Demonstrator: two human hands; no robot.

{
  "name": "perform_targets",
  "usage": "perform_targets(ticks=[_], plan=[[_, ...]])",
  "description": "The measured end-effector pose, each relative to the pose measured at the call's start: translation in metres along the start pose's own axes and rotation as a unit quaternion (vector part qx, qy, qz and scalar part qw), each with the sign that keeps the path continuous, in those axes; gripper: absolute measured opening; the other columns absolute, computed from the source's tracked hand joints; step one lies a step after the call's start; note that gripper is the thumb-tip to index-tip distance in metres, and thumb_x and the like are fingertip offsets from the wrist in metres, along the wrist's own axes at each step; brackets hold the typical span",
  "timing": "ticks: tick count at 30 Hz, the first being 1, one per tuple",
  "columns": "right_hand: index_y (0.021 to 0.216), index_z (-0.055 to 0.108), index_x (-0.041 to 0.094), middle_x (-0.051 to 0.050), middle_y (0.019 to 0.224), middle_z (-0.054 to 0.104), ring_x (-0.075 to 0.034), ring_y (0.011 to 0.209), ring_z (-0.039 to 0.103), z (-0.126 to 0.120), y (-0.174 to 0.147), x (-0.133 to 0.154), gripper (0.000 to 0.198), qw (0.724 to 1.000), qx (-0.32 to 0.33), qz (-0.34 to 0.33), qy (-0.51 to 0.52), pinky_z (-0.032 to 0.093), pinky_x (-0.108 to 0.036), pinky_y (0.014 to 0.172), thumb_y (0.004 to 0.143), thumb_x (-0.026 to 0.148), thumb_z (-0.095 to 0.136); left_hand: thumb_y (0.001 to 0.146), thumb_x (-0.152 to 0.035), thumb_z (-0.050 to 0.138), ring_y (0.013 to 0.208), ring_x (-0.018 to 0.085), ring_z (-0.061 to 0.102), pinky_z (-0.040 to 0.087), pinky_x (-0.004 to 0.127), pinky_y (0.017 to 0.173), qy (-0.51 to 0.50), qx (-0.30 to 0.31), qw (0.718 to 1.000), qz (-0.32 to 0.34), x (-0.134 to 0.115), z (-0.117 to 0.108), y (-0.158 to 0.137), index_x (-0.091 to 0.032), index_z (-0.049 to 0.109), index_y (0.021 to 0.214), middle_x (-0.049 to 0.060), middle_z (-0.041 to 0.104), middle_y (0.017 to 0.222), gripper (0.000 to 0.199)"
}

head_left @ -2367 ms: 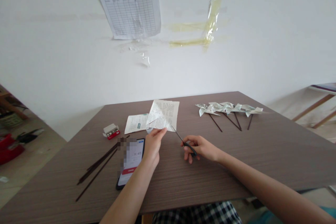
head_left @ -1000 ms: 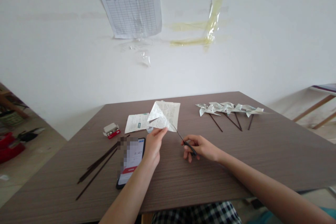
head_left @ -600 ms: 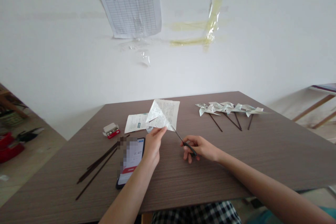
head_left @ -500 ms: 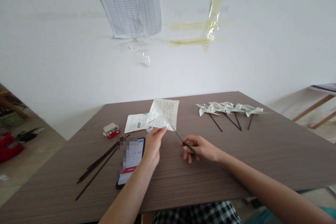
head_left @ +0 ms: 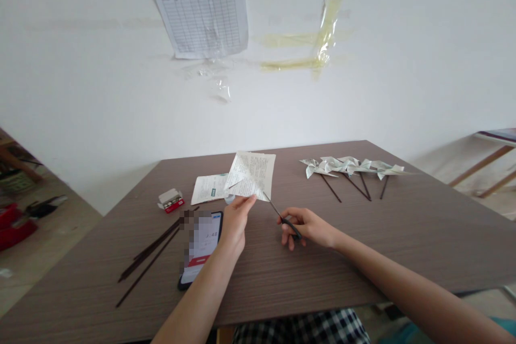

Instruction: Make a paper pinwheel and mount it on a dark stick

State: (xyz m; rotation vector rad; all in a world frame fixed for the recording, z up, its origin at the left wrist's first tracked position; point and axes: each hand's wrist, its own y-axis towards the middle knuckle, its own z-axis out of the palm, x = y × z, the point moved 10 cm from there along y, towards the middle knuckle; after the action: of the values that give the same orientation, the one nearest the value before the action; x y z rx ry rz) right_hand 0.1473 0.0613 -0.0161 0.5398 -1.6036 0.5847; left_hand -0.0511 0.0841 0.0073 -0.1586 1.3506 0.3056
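Note:
A square sheet of printed paper [head_left: 253,171] is pinched at its lower edge by my left hand [head_left: 237,217], raised above the table. A slit shows near the sheet's left side. My right hand [head_left: 302,227] is closed around the dark handles of a pair of scissors [head_left: 291,227]. The scissors' blades point up and left and meet the paper at its lower right corner. Behind the sheet, more printed paper [head_left: 207,187] lies on the table, partly covered.
Several paper pinwheels [head_left: 350,165] on dark sticks lie at the back right of the brown table [head_left: 355,274]. To the left are a small open red-and-white box [head_left: 171,200], several dark sticks [head_left: 151,247] and a phone [head_left: 200,250]. A wall stands behind.
Both hands, the paper and the scissors keep almost the same position. The number on the phone's screen has changed.

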Motion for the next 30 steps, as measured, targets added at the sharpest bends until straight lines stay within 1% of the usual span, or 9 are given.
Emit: perform_targets(ticks=[3, 7, 11, 16, 25, 30], plan=[[0.115, 0.068, 0.022, -0.008, 0.09, 0.088, -0.021, 0.066, 0.078, -0.0006, 0.0002, 0.0002, 0.058, 1.0, -0.001, 0.0, 0.0, 0.044, -0.027, 0.052, 0.095, 0.073, 0.087, 0.065, -0.048, 0.101, 0.093, 0.028, 0.076, 0.057, 0.042, 0.097, 0.001, -0.001, 1.0, -0.002, 0.0006, 0.0002, -0.0001, -0.025, 0.078, 0.063, 0.002, 0.077, 0.072, 0.033], [0.113, 0.067, 0.023, -0.006, 0.089, 0.087, -0.021, 0.065, 0.078, -0.0003, 0.0008, -0.0003, 0.06, 1.0, 0.0, 0.002, 0.002, 0.044, -0.026, 0.052, 0.093, 0.075, 0.087, 0.064, -0.048, 0.102, 0.094, 0.028, 0.076, 0.058, 0.043, 0.099, -0.006, 0.002, 1.0, -0.001, 0.0009, 0.0004, 0.0005, -0.025, 0.078, 0.063, 0.002, 0.078, 0.073, 0.033], [0.113, 0.068, 0.022, -0.008, 0.088, 0.087, -0.021, 0.065, 0.077, -0.0008, 0.0008, -0.0006, 0.057, 1.0, -0.009, 0.005, 0.002, 0.042, -0.029, 0.052, 0.093, 0.072, 0.088, 0.065, -0.046, 0.103, 0.094, 0.029, 0.077, 0.059, 0.045, 0.103, -0.005, 0.008, 1.0, 0.003, 0.0004, 0.0007, 0.0012, -0.025, 0.082, 0.066, 0.002, 0.079, 0.073, 0.03], [0.112, 0.066, 0.023, -0.006, 0.088, 0.086, -0.021, 0.065, 0.076, -0.0004, 0.0018, -0.0035, 0.06, 1.0, 0.0, 0.013, -0.002, 0.044, -0.028, 0.053, 0.09, 0.073, 0.088, 0.067, -0.045, 0.101, 0.095, 0.029, 0.077, 0.059, 0.044, 0.102, -0.002, 0.004, 1.0, 0.001, 0.0019, -0.0004, 0.0016, -0.026, 0.08, 0.064, 0.002, 0.079, 0.074, 0.029], [0.112, 0.067, 0.022, -0.006, 0.086, 0.086, -0.021, 0.063, 0.077, -0.0005, 0.0013, -0.0019, 0.061, 1.0, 0.0, 0.01, -0.004, 0.043, -0.027, 0.052, 0.091, 0.075, 0.088, 0.061, -0.044, 0.101, 0.103, 0.032, 0.079, 0.058, 0.046, 0.11, -0.014, 0.006, 1.0, -0.013, 0.0008, 0.0015, 0.0001, -0.026, 0.079, 0.061, 0.003, 0.081, 0.075, 0.028], [0.112, 0.068, 0.021, -0.006, 0.086, 0.087, -0.02, 0.063, 0.077, 0.0, 0.0008, -0.0008, 0.059, 1.0, 0.001, 0.003, -0.001, 0.043, -0.027, 0.052, 0.093, 0.074, 0.088, 0.063, -0.043, 0.101, 0.104, 0.032, 0.079, 0.058, 0.047, 0.111, -0.011, 0.016, 1.0, -0.013, 0.0005, 0.0029, -0.0003, -0.027, 0.077, 0.06, 0.002, 0.079, 0.073, 0.03]])
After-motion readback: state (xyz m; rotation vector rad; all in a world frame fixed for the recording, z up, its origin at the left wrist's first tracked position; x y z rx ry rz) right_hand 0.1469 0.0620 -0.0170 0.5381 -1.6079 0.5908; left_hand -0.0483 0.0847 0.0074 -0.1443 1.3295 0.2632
